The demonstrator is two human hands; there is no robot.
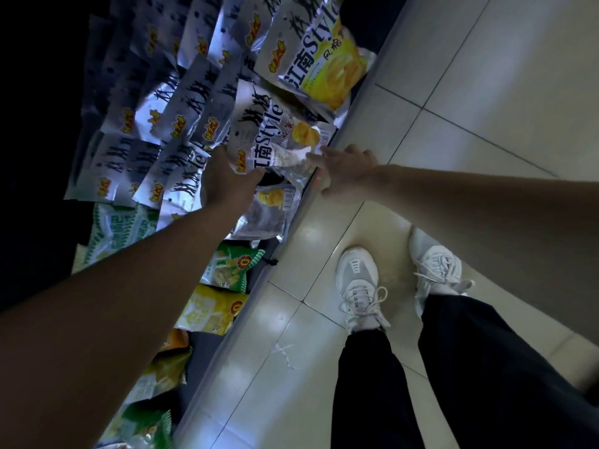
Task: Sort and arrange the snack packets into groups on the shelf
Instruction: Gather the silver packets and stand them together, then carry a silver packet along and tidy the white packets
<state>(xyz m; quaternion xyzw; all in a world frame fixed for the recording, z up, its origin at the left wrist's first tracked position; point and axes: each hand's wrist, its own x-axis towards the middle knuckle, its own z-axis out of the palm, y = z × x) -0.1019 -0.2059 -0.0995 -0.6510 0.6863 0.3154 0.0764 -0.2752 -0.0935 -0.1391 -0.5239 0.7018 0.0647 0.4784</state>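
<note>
The left hand [227,179] enters from the lower left of the frame. It grips the lower left edge of a silver "Style" chip packet [272,140] at frame centre, with the thumb across the front face and the fingers behind.

The right hand [346,170] enters from the right. Its fingers [316,154] touch the right corner of the same packet. Whether the thumb closes on that corner cannot be determined.

The packet is tilted above the shelf edge [285,251], which runs diagonally through the frame.
- Directly below it: a second silver packet [269,212], lying on the shelf.
- Upper left: overlapping rows of silver packets [155,124].
- Top centre: a larger packet of the same print [311,59], showing yellow crisps.
- Lower left, along the shelf edge: a green packet [233,267], then a yellow packet [210,309], then an orange packet [175,346].

Right of the shelf is a tiled floor [486,76] with two white sneakers [359,286] and dark trousers [486,384].
</note>
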